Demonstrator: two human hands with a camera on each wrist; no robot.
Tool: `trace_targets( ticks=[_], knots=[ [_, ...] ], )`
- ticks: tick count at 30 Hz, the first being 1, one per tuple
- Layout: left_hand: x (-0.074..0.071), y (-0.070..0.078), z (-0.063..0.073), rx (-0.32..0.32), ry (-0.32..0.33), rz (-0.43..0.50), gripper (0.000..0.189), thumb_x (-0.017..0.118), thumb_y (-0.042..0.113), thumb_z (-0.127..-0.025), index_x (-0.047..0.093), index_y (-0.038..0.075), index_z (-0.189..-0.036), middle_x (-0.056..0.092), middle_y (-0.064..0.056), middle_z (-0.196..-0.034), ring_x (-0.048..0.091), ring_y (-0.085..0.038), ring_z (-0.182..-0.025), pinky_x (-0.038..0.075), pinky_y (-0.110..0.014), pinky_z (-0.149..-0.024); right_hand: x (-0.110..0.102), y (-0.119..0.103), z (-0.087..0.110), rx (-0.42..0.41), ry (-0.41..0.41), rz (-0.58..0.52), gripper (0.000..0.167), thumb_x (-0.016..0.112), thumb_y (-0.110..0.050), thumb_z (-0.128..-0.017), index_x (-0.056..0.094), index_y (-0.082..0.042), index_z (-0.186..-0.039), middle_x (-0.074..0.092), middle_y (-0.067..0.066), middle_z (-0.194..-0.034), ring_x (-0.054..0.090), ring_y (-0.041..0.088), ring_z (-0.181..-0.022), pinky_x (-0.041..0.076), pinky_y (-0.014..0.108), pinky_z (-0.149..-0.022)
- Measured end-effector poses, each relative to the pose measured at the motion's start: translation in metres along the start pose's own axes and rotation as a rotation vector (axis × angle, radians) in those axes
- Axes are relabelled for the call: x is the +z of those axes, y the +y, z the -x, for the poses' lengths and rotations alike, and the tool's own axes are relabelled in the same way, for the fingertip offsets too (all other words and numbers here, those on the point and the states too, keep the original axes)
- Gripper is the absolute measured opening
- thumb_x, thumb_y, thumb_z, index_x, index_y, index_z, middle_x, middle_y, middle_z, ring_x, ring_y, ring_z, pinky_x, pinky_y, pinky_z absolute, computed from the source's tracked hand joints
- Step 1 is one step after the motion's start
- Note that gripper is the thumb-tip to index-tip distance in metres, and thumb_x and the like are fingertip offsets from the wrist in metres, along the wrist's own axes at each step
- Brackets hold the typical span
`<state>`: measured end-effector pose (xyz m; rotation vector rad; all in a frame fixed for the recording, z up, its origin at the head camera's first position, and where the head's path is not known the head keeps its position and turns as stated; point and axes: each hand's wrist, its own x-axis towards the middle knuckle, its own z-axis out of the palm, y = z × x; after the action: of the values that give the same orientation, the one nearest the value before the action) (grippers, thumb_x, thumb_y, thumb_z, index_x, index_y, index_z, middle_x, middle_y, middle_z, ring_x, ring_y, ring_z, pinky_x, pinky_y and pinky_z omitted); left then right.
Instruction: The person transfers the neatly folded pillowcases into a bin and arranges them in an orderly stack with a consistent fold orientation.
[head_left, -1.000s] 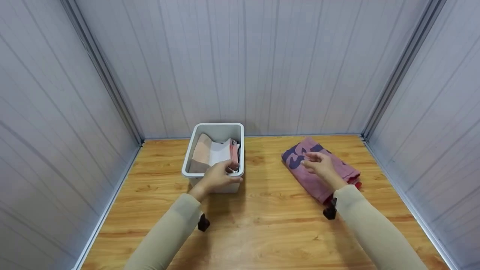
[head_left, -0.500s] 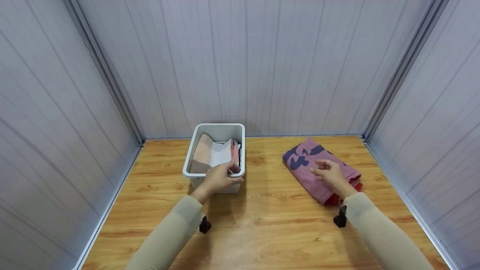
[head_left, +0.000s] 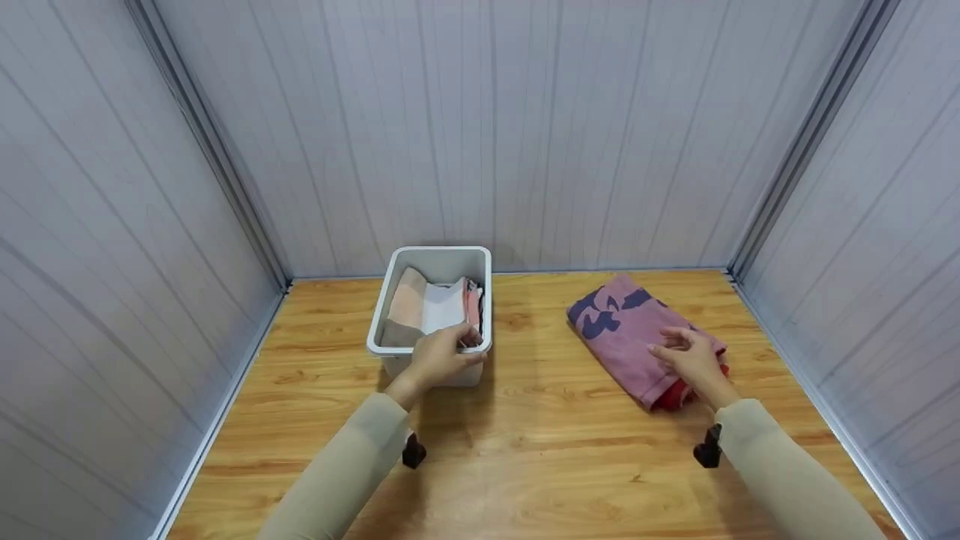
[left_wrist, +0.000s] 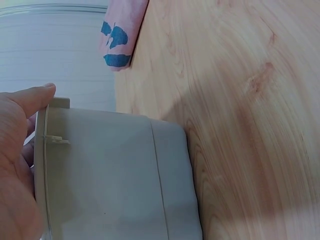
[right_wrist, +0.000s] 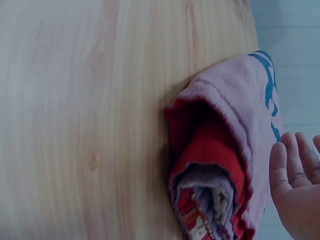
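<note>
At the near right corner of a white plastic storage bin (head_left: pixel 379 300), my left hand (head_left: pixel 435 358) grips the rim. The left wrist view shows the thumb (left_wrist: pixel 37 97) outside the bin wall and the other fingers on the inner side, partly hidden. Folded cloths (head_left: pixel 442 307) in peach, white and red stand inside the bin. A folded pink towel (head_left: pixel 622 345) with dark blue shapes lies to the right. My right hand (head_left: pixel 694 364) hovers over its near right part, fingers loosely bent and holding nothing. In the right wrist view, red inner layers (right_wrist: pixel 215 140) show at the towel's rolled end.
Wood-patterned table surface (head_left: pixel 525 435) lies between the bin and the towel and in front of them. Pale panel walls (head_left: pixel 487 135) rise at the back and both sides. Dark wrist devices (head_left: pixel 709 448) hang under both sleeves.
My right hand has moved right and back toward me across the towel, uncovering more of its pattern. The left hand keeps its grip on the bin, and the towel stays in place.
</note>
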<state>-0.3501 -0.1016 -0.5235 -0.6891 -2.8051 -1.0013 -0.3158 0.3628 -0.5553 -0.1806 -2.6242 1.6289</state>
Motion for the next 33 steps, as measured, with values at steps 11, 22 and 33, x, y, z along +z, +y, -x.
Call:
trace_targets(
  ticks=[11, 22, 33],
  knots=[
    [0.001, 0.001, 0.002, -0.002, 0.008, -0.011, 0.017, 0.083, 0.031, -0.093, 0.075, 0.019, -0.103, 0.08, 0.003, -0.102, 0.072, -0.017, -0.094, 0.055, -0.043, -0.085, -0.019, 0.016, 0.002, -0.061, 0.11, 0.098, 0.062, 0.076, -0.025, -0.103, 0.054, 0.006, -0.153, 0.063, 0.03, -0.14, 0.056, -0.008, -0.097, 0.049, 0.008, -0.083],
    [0.0, 0.002, -0.001, -0.015, -0.001, -0.015, 0.019, 0.083, 0.032, -0.093, 0.075, 0.019, -0.105, 0.08, 0.002, -0.104, 0.073, -0.019, -0.097, 0.055, -0.046, -0.088, -0.04, 0.012, -0.01, -0.045, 0.086, 0.149, 0.073, 0.074, -0.035, -0.104, 0.047, 0.006, -0.158, 0.055, 0.032, -0.155, 0.056, 0.045, -0.14, 0.042, 0.004, -0.084],
    [0.002, 0.002, 0.0, -0.024, 0.008, -0.023, 0.018, 0.083, 0.032, -0.092, 0.075, 0.019, -0.102, 0.079, 0.003, -0.1, 0.071, -0.016, -0.092, 0.055, -0.044, -0.085, -0.063, 0.008, -0.027, -0.014, -0.026, 0.136, 0.089, 0.075, -0.04, -0.103, 0.031, 0.002, -0.168, 0.038, 0.032, -0.167, 0.04, 0.05, -0.153, 0.051, 0.014, -0.088]
  ],
)
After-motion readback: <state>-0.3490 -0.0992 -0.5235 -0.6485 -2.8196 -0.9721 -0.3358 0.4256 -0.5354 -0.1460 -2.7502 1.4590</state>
